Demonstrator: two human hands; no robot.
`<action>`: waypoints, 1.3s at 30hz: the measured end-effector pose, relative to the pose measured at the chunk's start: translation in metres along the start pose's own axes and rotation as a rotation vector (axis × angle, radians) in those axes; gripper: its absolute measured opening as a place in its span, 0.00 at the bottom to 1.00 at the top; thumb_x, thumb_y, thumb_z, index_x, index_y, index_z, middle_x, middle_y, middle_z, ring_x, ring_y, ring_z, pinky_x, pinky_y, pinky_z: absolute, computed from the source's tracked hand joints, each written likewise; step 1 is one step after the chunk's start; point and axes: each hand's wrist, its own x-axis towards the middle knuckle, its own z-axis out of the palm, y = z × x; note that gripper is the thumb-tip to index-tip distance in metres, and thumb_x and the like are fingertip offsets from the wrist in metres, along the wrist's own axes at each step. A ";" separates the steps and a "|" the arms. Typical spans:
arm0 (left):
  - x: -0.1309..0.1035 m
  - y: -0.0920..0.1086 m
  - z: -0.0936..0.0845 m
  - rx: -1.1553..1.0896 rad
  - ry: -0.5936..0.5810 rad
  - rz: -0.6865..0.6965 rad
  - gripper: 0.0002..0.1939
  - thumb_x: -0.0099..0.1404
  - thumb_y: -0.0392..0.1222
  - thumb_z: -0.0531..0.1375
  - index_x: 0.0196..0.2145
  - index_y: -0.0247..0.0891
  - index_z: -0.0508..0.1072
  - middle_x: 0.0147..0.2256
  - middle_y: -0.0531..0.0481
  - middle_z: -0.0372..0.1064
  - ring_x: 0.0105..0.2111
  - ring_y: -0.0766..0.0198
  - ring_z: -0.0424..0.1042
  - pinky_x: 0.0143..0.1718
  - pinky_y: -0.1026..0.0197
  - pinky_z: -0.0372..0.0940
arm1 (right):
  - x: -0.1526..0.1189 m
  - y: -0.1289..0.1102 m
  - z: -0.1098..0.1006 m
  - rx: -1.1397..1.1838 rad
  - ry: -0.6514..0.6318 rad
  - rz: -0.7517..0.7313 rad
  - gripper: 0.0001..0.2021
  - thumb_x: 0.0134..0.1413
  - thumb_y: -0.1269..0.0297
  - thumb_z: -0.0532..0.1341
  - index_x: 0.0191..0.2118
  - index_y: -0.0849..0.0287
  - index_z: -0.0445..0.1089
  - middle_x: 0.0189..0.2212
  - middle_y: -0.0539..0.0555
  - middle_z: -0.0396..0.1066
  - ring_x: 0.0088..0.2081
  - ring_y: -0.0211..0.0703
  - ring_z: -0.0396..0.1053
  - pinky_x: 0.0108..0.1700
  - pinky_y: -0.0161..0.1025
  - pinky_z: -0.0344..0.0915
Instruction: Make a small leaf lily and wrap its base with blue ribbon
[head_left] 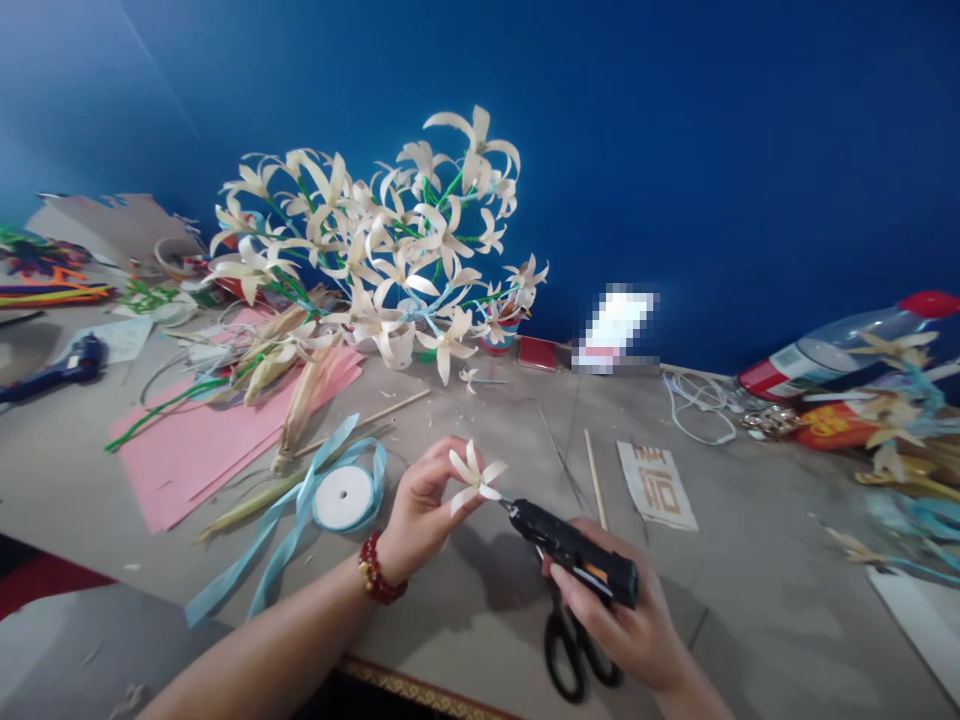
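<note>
Between the fingers of my left hand (427, 508) is a small cream-white artificial flower (474, 478) with narrow petals. My right hand (626, 610) is wrapped round a black glue gun (574, 545), whose nozzle points left and meets or nearly meets the flower's lower right petal. Below the glue gun lie scissors (566, 655) with black handles, partly hidden by my right hand. A roll of light blue ribbon (343, 497) rests left of my left hand, its loose ends trailing toward the table's front.
Bunches of similar flowers (405, 250) stand along the blue wall. Pink paper (161, 470) with dried husks lies at left, near a blue glue gun (82, 360). A wooden stick (595, 475) and a printed cloth piece (656, 485) lie at right; a plastic bottle (817, 360) lies far right.
</note>
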 end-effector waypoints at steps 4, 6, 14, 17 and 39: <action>0.000 0.000 0.000 0.008 -0.006 0.002 0.04 0.62 0.41 0.65 0.31 0.39 0.78 0.33 0.47 0.69 0.34 0.60 0.67 0.38 0.59 0.62 | 0.000 -0.002 0.000 -0.016 0.019 0.022 0.08 0.60 0.61 0.57 0.32 0.57 0.67 0.23 0.51 0.68 0.27 0.44 0.69 0.25 0.35 0.64; 0.000 0.000 0.000 0.016 -0.010 0.011 0.03 0.62 0.40 0.65 0.31 0.39 0.78 0.33 0.48 0.69 0.34 0.60 0.67 0.38 0.59 0.62 | 0.000 -0.002 0.000 -0.025 0.011 0.015 0.08 0.61 0.61 0.56 0.32 0.57 0.66 0.23 0.51 0.68 0.27 0.44 0.69 0.27 0.35 0.65; 0.000 0.003 0.001 0.036 -0.002 0.010 0.06 0.62 0.42 0.65 0.30 0.39 0.78 0.32 0.48 0.70 0.33 0.60 0.67 0.37 0.59 0.63 | 0.001 0.002 0.000 -0.047 -0.005 -0.035 0.07 0.60 0.63 0.57 0.31 0.56 0.66 0.24 0.51 0.69 0.26 0.43 0.70 0.28 0.36 0.65; 0.000 0.003 0.001 0.039 -0.015 0.025 0.06 0.62 0.42 0.65 0.30 0.39 0.78 0.33 0.47 0.70 0.34 0.60 0.68 0.38 0.59 0.63 | 0.000 0.002 -0.001 -0.042 0.001 -0.043 0.06 0.60 0.64 0.57 0.31 0.56 0.66 0.23 0.50 0.69 0.25 0.43 0.69 0.27 0.35 0.64; -0.001 -0.002 0.000 0.025 -0.032 0.062 0.03 0.63 0.37 0.64 0.32 0.38 0.74 0.33 0.50 0.66 0.34 0.63 0.66 0.38 0.61 0.61 | 0.000 0.003 -0.001 -0.073 0.012 -0.083 0.07 0.60 0.65 0.56 0.30 0.56 0.66 0.23 0.50 0.68 0.25 0.43 0.69 0.27 0.36 0.65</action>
